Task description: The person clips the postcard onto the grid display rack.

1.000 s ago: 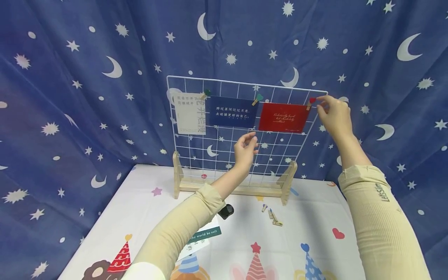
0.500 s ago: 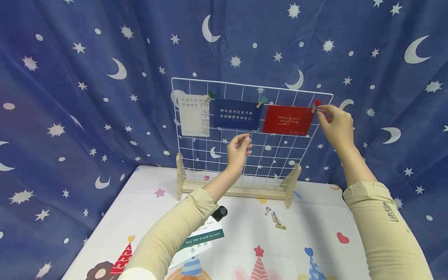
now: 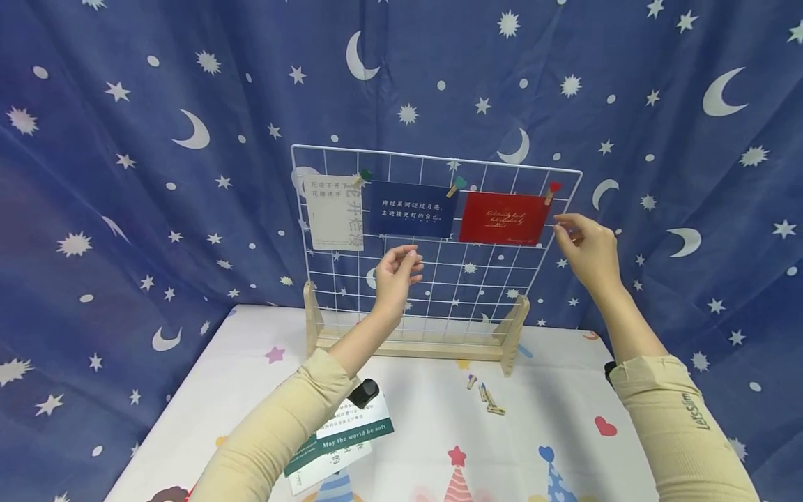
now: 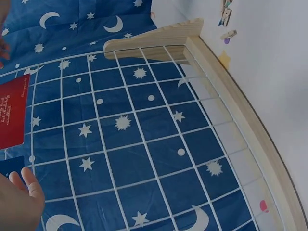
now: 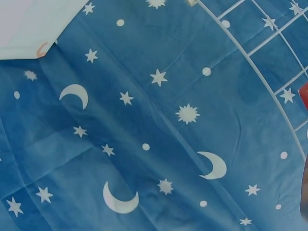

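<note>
Starry blue curtain (image 3: pixel 408 90) behind both sets of fingers, white surface (image 3: pixel 546 390) below them. Wire grid (image 4: pixel 134 110) stands between fingers and curtain, wooden base (image 3: pixel 408 348) well below the fingers. Right hand (image 3: pixel 590 254) at the grid's right edge: fingers loosely curled, small thumb-index gap, nothing visible held; can't tell if they touch wire. Left hand (image 3: pixel 395 277): fingers bent, thumb close to index, nothing visible held. Blue card (image 3: pixel 410 209) above the left fingers, white card (image 3: pixel 335 213) up-left of them, red card (image 3: pixel 504 218) just left of the right fingers. Loose cards (image 3: pixel 357 436) below the left fingers. Red-topped clip (image 3: pixel 552 192) on the red card, just above the right fingers, apart.
</note>
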`<action>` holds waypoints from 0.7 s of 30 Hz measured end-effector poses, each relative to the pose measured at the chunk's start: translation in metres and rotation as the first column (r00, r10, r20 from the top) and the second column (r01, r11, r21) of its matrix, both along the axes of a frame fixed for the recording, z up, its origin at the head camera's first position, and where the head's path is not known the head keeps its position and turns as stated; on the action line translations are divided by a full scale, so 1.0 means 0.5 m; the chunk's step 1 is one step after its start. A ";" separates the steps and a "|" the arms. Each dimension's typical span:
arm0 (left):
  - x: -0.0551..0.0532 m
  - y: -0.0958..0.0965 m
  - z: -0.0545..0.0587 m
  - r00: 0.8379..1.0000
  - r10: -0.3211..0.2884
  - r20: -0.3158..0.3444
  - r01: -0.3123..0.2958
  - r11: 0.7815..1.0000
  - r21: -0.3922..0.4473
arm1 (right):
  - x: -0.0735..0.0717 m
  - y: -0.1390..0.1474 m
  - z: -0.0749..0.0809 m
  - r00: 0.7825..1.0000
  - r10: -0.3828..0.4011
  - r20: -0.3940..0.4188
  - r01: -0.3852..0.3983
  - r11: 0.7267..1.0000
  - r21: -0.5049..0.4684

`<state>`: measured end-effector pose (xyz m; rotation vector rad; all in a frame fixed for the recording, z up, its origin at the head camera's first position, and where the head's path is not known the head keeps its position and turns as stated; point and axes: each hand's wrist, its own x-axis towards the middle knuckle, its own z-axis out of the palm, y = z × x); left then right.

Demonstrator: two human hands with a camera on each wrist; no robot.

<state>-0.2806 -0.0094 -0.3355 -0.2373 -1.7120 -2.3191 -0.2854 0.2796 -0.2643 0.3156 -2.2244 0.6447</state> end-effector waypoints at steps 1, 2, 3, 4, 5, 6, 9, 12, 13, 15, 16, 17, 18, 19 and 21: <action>0.003 -0.006 -0.001 1.000 -0.003 -0.006 0.003 1.000 -0.014 | 0.001 0.001 -0.007 1.000 0.002 -0.001 -0.002 1.000 0.002; 0.006 -0.012 -0.001 1.000 -0.007 -0.012 0.007 1.000 -0.027 | 0.002 0.003 -0.013 1.000 0.004 -0.003 -0.004 1.000 0.005; 0.009 -0.019 -0.002 1.000 -0.012 -0.018 0.011 0.999 -0.042 | 0.003 0.004 -0.020 1.000 0.006 -0.005 -0.006 1.000 0.008; 0.013 -0.025 -0.003 1.000 -0.015 -0.022 0.014 0.998 -0.061 | 0.005 0.006 -0.027 1.000 0.008 -0.005 -0.008 1.000 0.009; 0.017 -0.031 -0.004 0.999 -0.025 -0.027 0.022 0.997 -0.079 | 0.008 0.008 -0.033 1.000 0.011 -0.008 -0.011 1.000 0.013; 0.021 -0.037 -0.005 0.999 -0.029 -0.034 0.025 0.995 -0.100 | 0.011 0.010 -0.039 1.000 0.014 -0.010 -0.013 1.000 0.018; 0.029 -0.055 -0.007 0.997 -0.050 -0.058 0.041 0.987 -0.154 | 0.022 0.014 -0.054 0.999 0.030 -0.014 -0.029 0.999 0.029; 0.035 -0.074 -0.007 0.994 -0.070 -0.080 0.055 0.982 -0.178 | 0.032 0.016 -0.064 0.999 0.047 -0.023 -0.046 0.998 0.041; 0.037 -0.082 -0.008 0.993 -0.075 -0.086 0.058 0.981 -0.185 | 0.034 0.017 -0.066 0.998 0.052 -0.026 -0.051 0.998 0.047; 0.042 -0.098 -0.008 0.993 -0.075 -0.094 0.056 0.981 -0.188 | 0.039 0.017 -0.072 0.998 0.058 -0.027 -0.057 0.997 0.056; 0.044 -0.106 -0.010 0.993 -0.074 -0.097 0.054 0.980 -0.193 | 0.041 0.017 -0.075 0.998 0.061 -0.025 -0.059 0.996 0.061; 0.047 -0.115 -0.011 0.992 -0.070 -0.101 0.049 0.979 -0.199 | 0.042 0.017 -0.079 0.998 0.064 -0.023 -0.062 0.996 0.066; 0.049 -0.124 -0.014 0.992 -0.064 -0.106 0.041 0.977 -0.209 | 0.045 0.017 -0.082 0.998 0.066 -0.021 -0.064 0.995 0.073; 0.052 -0.133 -0.016 0.992 -0.060 -0.108 0.034 0.975 -0.221 | 0.047 0.016 -0.086 0.998 0.067 -0.020 -0.066 0.995 0.080; 0.057 -0.150 -0.022 0.992 -0.057 -0.113 0.028 0.969 -0.244 | 0.052 0.017 -0.094 0.997 0.076 -0.019 -0.074 0.993 0.089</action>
